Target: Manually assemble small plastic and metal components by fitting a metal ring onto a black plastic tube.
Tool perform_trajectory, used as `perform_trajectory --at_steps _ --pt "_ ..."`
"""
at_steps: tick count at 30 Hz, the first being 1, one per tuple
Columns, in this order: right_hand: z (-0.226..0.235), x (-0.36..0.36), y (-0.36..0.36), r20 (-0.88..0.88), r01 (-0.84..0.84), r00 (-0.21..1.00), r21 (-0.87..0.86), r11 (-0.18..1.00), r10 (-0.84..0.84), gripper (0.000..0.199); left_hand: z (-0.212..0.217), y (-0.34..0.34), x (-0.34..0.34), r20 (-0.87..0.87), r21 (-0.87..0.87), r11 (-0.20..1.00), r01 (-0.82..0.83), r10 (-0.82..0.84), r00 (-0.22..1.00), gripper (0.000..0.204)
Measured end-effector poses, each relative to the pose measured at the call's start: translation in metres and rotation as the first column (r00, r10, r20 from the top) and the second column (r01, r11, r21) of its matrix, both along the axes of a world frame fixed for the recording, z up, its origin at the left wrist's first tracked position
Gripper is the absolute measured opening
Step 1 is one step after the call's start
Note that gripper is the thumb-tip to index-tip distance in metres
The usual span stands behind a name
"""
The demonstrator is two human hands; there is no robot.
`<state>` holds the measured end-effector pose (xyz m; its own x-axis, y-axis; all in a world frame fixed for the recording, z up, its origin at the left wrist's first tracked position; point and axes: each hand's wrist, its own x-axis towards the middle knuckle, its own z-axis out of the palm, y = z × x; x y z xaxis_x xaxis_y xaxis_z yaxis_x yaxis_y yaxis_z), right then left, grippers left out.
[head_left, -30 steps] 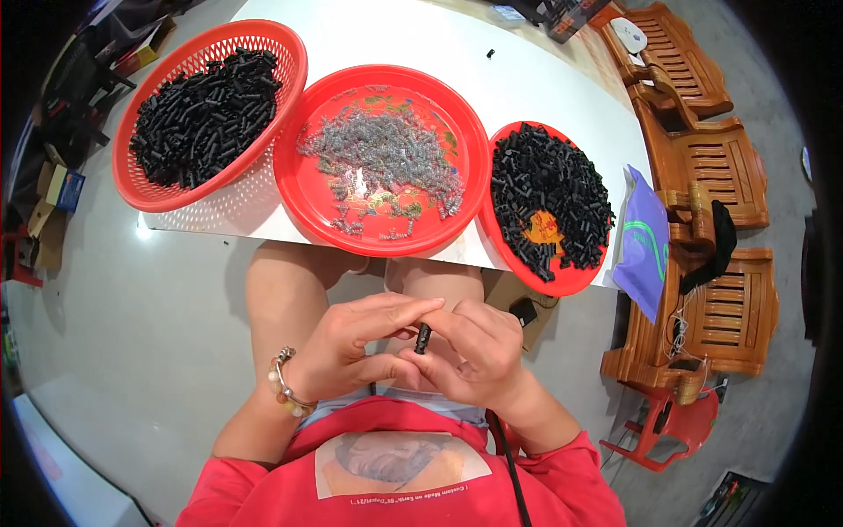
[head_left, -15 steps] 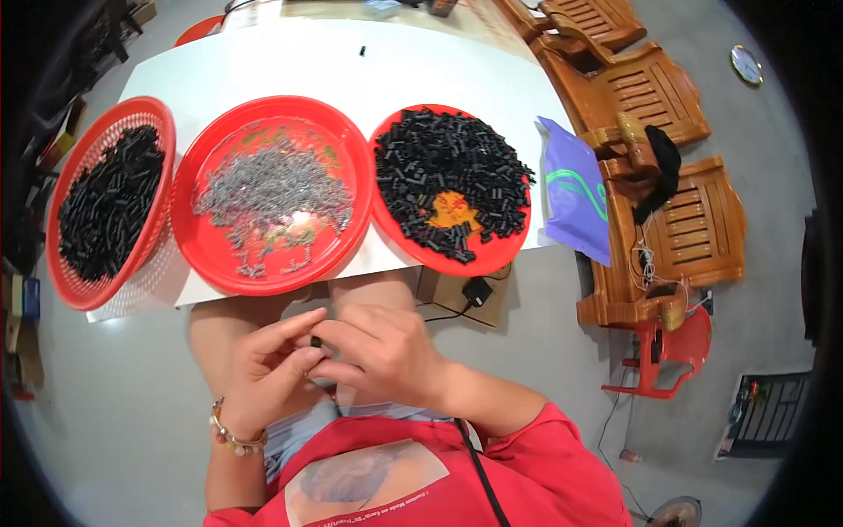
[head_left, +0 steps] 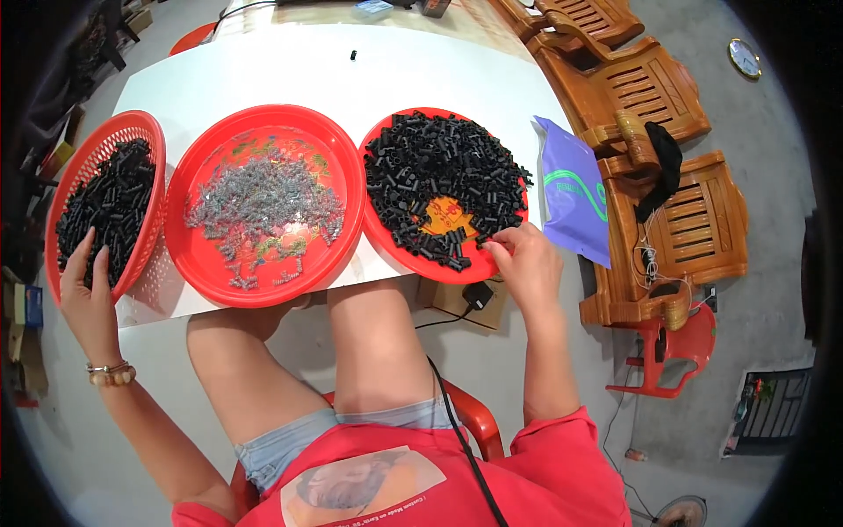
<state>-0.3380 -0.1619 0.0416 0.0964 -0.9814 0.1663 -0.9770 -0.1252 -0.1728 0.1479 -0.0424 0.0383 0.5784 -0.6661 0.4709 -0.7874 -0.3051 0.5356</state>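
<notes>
basket (head_left: 147,140) left, tray (head_left: 347,176) centre — plate (head_left: 395,241) right

A red basket (head_left: 149,140) at the left is filled with black pieces (head_left: 105,202); grey springs (head_left: 259,198) are spread on a red tray (head_left: 263,285) with a printed pattern; black tubes (head_left: 443,167) are heaped on a red plate (head_left: 386,241); a purple bag (head_left: 571,189) with a green line is seen at the right; the table (head_left: 351,88) is white.

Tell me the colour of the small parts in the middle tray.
Grey, heaped in the red middle tray: small parts, head view.
</notes>
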Motion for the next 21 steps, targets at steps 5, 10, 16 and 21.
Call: perform_trajectory --at_steps 5,10,16,21 --pt "-0.001 0.000 -0.007 -0.105 -0.010 0.994 0.133 0.991 0.024 0.021 0.010 0.001 -0.033 0.173 -0.228 0.973 0.030 0.010 0.985 0.024" --pt "0.006 0.005 0.001 0.011 -0.126 0.992 0.041 0.991 0.125 0.022 0.005 0.022 -0.096 -0.199 -0.325 0.931 0.168 -0.241 0.950 0.019" --pt "0.025 0.071 0.037 0.361 -0.557 0.751 -0.104 0.824 0.554 0.017 -0.029 0.036 -0.183 -0.842 -0.273 0.861 0.429 -0.430 0.327 0.014" --pt "0.021 0.122 0.060 0.383 -0.806 0.505 -0.111 0.582 0.773 0.025 -0.027 0.031 -0.205 -0.874 -0.452 0.825 0.341 -0.331 -0.357 0.025"
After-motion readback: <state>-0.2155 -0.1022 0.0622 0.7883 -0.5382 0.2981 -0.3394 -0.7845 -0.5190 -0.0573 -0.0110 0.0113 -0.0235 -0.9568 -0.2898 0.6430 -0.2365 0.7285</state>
